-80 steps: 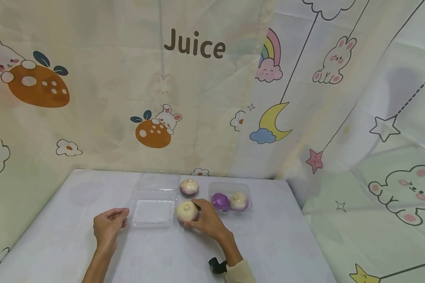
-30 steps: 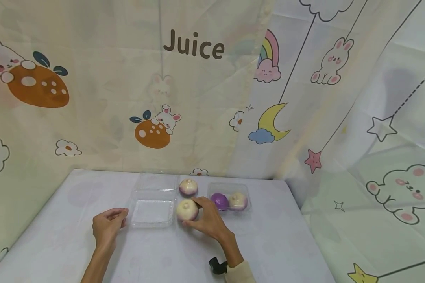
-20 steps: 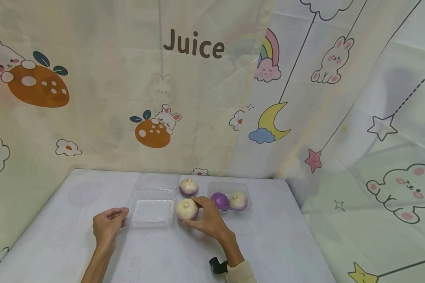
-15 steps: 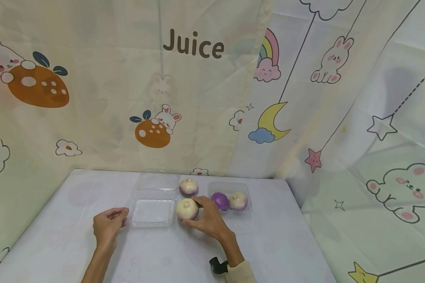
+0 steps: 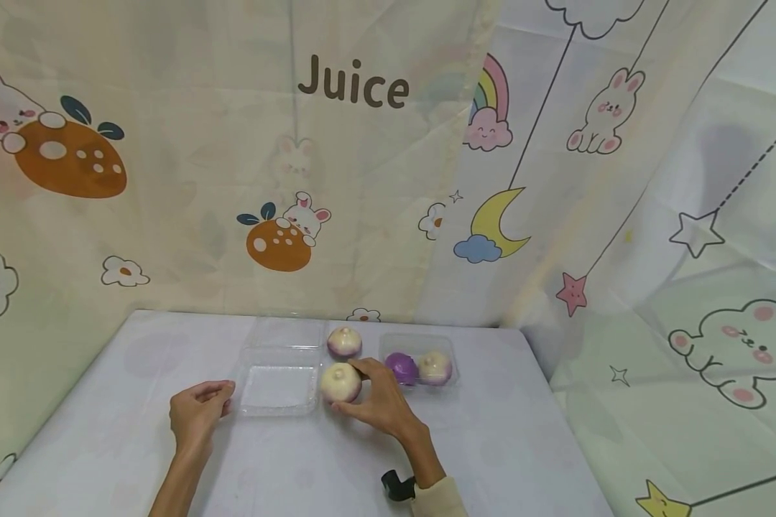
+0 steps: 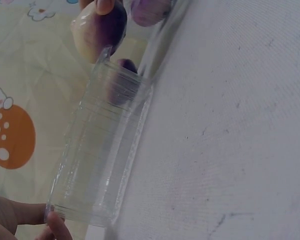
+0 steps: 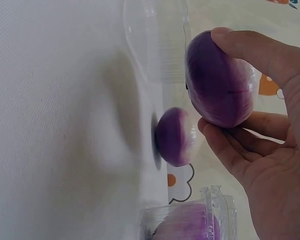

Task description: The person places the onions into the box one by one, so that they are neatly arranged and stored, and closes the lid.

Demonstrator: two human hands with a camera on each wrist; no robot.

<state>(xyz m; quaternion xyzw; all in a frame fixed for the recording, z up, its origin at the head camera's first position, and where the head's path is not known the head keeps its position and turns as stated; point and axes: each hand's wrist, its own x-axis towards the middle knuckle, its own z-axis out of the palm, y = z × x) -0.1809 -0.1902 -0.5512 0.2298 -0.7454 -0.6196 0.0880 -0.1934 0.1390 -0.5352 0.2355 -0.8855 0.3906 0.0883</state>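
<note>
In my right hand [image 5: 384, 402] is a purple-and-white onion [image 5: 340, 383], gripped between thumb and fingers. The right wrist view shows this onion [image 7: 221, 80] raised off the table, its purple side downward. It is just right of an open clear plastic box [image 5: 281, 388], which has nothing inside. My left hand [image 5: 197, 416] pinches the left rim of that box; in the left wrist view thumb and fingers [image 6: 58, 226] meet at its edge. Behind the held onion, a second onion [image 5: 345, 343] sits on the table.
To the right stands another clear plastic box [image 5: 451, 345] with a purple onion [image 5: 402, 368] and a pale one [image 5: 435, 367] inside. The empty box's lid [image 5: 289, 332] lies folded back behind it. A printed curtain [image 5: 168, 237] hangs behind the white table [image 5: 491, 431].
The onion in my right hand has risen very slightly and shifted a touch toward the open box. My left hand and both boxes look unmoved.
</note>
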